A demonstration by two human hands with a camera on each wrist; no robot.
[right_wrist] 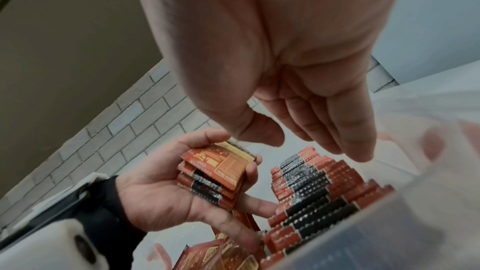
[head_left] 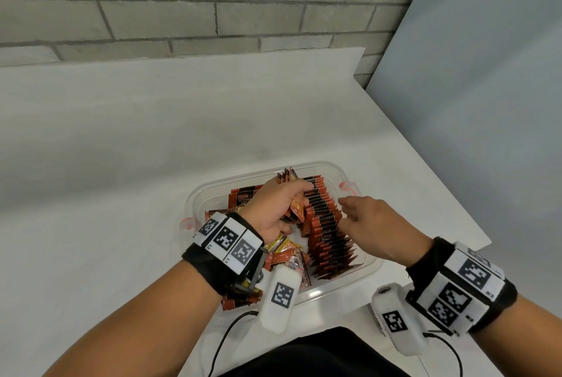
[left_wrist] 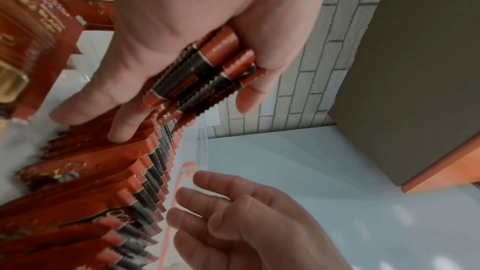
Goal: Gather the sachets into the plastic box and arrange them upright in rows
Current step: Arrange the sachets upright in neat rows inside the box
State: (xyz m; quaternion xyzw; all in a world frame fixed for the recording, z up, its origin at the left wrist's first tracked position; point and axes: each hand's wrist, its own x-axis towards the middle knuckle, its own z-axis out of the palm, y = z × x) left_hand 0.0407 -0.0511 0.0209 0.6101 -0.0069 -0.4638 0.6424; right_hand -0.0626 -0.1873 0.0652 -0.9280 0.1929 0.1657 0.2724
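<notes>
A clear plastic box [head_left: 359, 279] sits on the white table near me. A long row of red-and-black sachets [head_left: 327, 230] stands upright along its right side. Loose sachets [head_left: 286, 255] lie jumbled in its left part. My left hand [head_left: 279, 206] hovers over the box and grips a small stack of sachets [left_wrist: 205, 71], also visible as the held stack [right_wrist: 218, 178] in the right wrist view. My right hand [head_left: 365, 218] floats just right of the row, fingers relaxed and empty, its fingers [right_wrist: 345, 130] above the row's tops [right_wrist: 311, 190].
The box has orange clips [head_left: 346, 186] on its rim. A few sachets [head_left: 240, 300] lie by its near-left corner. Bare white table [head_left: 121, 163] stretches left and behind. A brick wall [head_left: 182, 5] backs the table, and a panel [head_left: 486, 103] rises at right.
</notes>
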